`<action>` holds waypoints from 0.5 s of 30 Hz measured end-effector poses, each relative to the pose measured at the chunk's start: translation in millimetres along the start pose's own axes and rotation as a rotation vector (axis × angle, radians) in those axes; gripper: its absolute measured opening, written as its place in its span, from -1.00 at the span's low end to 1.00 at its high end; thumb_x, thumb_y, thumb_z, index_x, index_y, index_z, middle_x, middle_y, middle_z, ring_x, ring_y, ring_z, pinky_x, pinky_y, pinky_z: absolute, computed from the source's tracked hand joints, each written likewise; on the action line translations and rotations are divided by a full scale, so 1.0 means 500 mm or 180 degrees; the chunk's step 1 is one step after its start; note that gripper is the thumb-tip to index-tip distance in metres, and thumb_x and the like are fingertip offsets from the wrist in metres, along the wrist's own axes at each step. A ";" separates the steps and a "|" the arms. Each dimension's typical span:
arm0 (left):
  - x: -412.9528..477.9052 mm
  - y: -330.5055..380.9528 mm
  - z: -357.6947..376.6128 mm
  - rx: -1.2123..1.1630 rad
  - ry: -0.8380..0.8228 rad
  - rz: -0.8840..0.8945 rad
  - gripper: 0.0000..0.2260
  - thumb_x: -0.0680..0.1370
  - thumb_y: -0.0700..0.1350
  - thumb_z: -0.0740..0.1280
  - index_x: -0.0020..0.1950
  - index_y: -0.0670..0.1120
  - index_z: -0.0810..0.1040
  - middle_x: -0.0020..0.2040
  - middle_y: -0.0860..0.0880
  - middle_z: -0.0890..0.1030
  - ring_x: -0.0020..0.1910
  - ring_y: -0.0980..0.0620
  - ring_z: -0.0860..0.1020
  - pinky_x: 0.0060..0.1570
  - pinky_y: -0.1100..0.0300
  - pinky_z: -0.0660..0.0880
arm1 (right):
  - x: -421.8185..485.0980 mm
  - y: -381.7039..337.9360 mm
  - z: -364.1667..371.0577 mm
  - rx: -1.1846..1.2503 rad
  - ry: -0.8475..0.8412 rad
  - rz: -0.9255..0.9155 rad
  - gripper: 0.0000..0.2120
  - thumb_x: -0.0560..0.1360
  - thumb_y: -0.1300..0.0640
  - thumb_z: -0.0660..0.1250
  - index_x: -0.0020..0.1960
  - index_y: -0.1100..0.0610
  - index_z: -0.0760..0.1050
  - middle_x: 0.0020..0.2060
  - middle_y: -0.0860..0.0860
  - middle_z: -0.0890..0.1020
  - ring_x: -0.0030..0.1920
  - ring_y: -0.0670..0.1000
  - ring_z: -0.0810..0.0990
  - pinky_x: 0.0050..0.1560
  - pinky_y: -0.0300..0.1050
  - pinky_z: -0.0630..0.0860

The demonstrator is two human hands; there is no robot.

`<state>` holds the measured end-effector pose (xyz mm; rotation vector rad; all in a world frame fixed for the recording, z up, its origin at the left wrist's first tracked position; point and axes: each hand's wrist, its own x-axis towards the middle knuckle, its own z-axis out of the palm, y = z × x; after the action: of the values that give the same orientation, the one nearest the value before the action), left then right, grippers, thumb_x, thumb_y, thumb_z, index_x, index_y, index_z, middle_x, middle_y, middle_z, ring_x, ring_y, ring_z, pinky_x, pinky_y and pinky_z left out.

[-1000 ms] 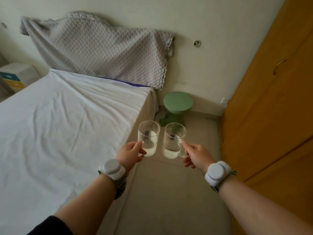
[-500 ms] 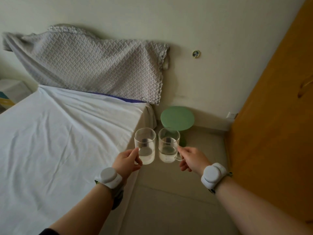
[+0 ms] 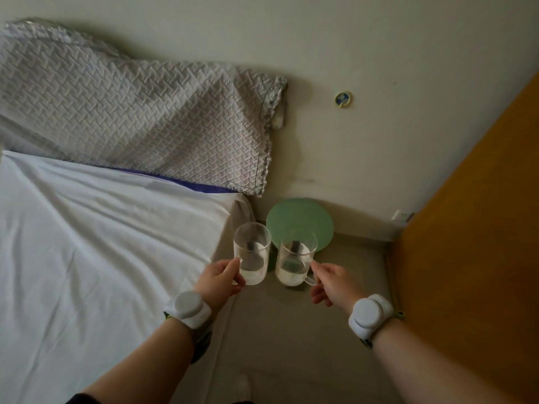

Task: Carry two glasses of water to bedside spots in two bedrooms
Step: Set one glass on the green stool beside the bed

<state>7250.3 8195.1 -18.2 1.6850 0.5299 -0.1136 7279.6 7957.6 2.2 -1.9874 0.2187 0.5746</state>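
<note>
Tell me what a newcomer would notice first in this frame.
The eye lands on two glasses of water held out in the middle: the left glass in the left hand, the right glass pinched by its handle in the right hand. Just beyond them a round green stool stands on the floor between the bed and the orange wardrobe. A grey quilted cover leans on the wall at the bed's head.

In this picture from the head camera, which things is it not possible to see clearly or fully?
Head view only.
- Base of the green stool: mostly hidden by its own top and the right glass.
- Handle of the left glass: largely covered by the left hand.
- Round thing on the wall: too small to identify.
- Orange wardrobe: cut off by the right edge.
</note>
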 end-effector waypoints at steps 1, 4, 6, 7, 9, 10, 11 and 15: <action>0.010 0.007 0.002 0.0048 0.0012 0.0017 -0.68 0.52 0.03 0.24 -0.39 -0.02 0.56 -0.34 -0.07 0.62 -0.26 -0.03 0.59 -0.13 0.08 0.60 | 0.005 -0.006 0.000 0.0000 0.0000 0.0042 -0.66 0.55 -0.13 0.14 -0.30 0.03 0.43 -0.47 0.01 0.59 -0.46 -0.02 0.57 -0.41 -0.17 0.37; 0.119 0.030 -0.001 0.0153 -0.0144 0.0047 -0.70 0.53 0.06 0.22 -0.31 -0.02 0.59 -0.33 -0.05 0.61 -0.27 -0.02 0.59 -0.17 0.12 0.59 | 0.090 -0.037 0.003 0.0019 0.0105 0.0130 -0.66 0.56 -0.14 0.13 -0.26 0.03 0.45 -0.47 0.00 0.59 -0.46 -0.03 0.57 -0.41 -0.18 0.39; 0.197 0.045 0.001 0.0282 -0.0220 0.0042 -0.70 0.53 0.05 0.22 -0.31 -0.03 0.59 -0.34 -0.05 0.61 -0.29 -0.01 0.58 -0.23 0.16 0.58 | 0.151 -0.052 0.003 0.0107 0.0170 0.0238 -0.70 0.56 -0.15 0.12 -0.19 0.01 0.47 -0.44 0.03 0.59 -0.44 -0.02 0.57 -0.41 -0.19 0.39; 0.211 0.053 0.000 0.0299 -0.0212 0.0066 -0.70 0.53 0.05 0.22 -0.31 -0.03 0.59 -0.34 -0.05 0.61 -0.29 -0.01 0.59 -0.24 0.16 0.58 | 0.161 -0.058 0.002 0.0142 0.0189 0.0231 -0.72 0.56 -0.14 0.12 -0.15 0.00 0.48 -0.42 0.04 0.59 -0.43 -0.01 0.57 -0.41 -0.19 0.40; 0.264 0.062 0.007 0.0297 -0.0224 0.0002 -0.69 0.53 0.06 0.22 -0.32 -0.03 0.60 -0.34 -0.05 0.62 -0.30 -0.03 0.59 -0.19 0.10 0.59 | 0.209 -0.063 -0.002 0.0239 0.0205 0.0246 -0.75 0.57 -0.13 0.12 -0.08 -0.01 0.48 -0.39 0.05 0.60 -0.40 0.00 0.58 -0.39 -0.18 0.41; 0.291 0.066 0.013 0.0259 -0.0215 -0.0054 -0.68 0.53 0.06 0.23 -0.34 -0.04 0.60 -0.35 -0.06 0.62 -0.29 -0.04 0.59 -0.17 0.06 0.59 | 0.234 -0.065 -0.004 0.0301 0.0214 0.0257 -0.76 0.57 -0.12 0.12 -0.07 -0.01 0.48 -0.38 0.06 0.60 -0.39 0.01 0.58 -0.39 -0.17 0.41; 0.318 0.070 0.019 0.0216 -0.0214 -0.0105 -0.68 0.53 0.06 0.23 -0.34 -0.03 0.60 -0.35 -0.06 0.62 -0.28 -0.04 0.59 -0.16 0.05 0.59 | 0.260 -0.067 -0.008 0.0357 0.0217 0.0254 -0.76 0.57 -0.11 0.13 -0.07 -0.01 0.48 -0.37 0.07 0.60 -0.38 0.02 0.58 -0.39 -0.17 0.41; 0.409 0.086 0.049 0.0234 -0.0182 -0.0168 -0.70 0.52 0.05 0.23 -0.33 -0.04 0.59 -0.34 -0.03 0.62 -0.28 0.01 0.59 -0.22 0.16 0.59 | 0.372 -0.060 -0.027 0.0444 0.0175 0.0281 -0.77 0.57 -0.10 0.13 -0.09 -0.02 0.48 -0.35 0.07 0.61 -0.37 0.03 0.57 -0.38 -0.18 0.41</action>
<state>7454.3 8224.8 -58.8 1.7344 0.5330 -0.2212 7457.0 7977.1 -59.0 -1.8666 0.3722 0.5466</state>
